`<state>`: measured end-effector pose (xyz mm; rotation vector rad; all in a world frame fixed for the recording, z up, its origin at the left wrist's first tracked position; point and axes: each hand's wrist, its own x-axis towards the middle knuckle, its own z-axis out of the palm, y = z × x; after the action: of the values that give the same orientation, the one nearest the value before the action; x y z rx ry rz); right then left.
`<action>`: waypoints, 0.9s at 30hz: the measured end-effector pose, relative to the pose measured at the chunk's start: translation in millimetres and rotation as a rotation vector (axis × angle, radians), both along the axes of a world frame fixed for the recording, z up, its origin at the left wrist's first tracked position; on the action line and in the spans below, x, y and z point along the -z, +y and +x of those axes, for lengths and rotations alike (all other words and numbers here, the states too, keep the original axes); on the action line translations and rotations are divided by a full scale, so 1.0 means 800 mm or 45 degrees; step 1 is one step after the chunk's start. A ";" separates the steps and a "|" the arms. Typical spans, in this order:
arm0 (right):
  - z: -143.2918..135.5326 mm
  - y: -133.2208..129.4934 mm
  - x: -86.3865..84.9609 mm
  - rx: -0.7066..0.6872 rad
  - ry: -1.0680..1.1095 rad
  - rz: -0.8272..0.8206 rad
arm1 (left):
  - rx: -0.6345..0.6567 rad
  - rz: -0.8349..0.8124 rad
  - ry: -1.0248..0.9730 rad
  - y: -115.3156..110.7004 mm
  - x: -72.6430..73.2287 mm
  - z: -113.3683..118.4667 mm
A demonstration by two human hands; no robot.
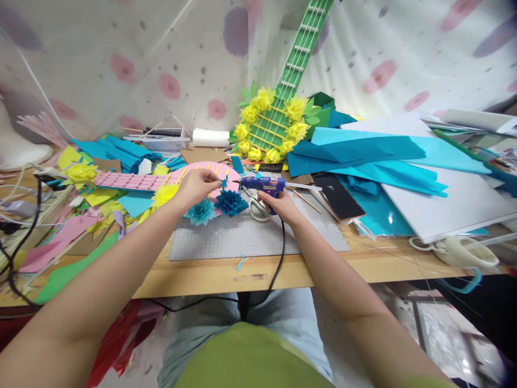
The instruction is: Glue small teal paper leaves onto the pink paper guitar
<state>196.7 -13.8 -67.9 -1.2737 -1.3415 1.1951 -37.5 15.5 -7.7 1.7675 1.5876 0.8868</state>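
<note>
My right hand (281, 205) is wrapped round a blue hot glue gun (266, 185), with a white glue stick (302, 186) jutting from its back. The gun's tip points left, close to a small blue paper piece (223, 184) pinched in the fingers of my left hand (197, 187). Beneath that hand lies a pink paper guitar (194, 168). A dark blue paper flower (231, 203), a light blue one (201, 211) and a yellow one (165, 194) sit along the guitar's near edge. White-handled scissors (259, 210) lie partly hidden below the glue gun.
A grey cutting mat (226, 242) covers the table's front middle. Behind stands a green guitar (293, 70) ringed with yellow flowers. Blue paper sheets (363, 153) and a phone (342, 198) lie right; paper scraps (81, 245) crowd the left. The gun's black cord (281, 253) hangs over the edge.
</note>
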 end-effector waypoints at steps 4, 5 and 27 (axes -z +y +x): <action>-0.006 -0.001 0.002 -0.006 -0.105 0.064 | -0.038 -0.019 -0.030 -0.001 0.002 0.004; -0.007 -0.001 0.002 -0.006 -0.115 0.079 | -0.035 -0.013 -0.040 -0.001 0.003 0.005; -0.010 -0.001 -0.001 -0.026 -0.140 0.060 | 0.010 -0.008 -0.025 -0.005 -0.003 0.004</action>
<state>188.8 -14.3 -67.2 -1.3108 -1.4573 1.1148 -34.2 11.7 -5.3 1.7542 1.5680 0.8916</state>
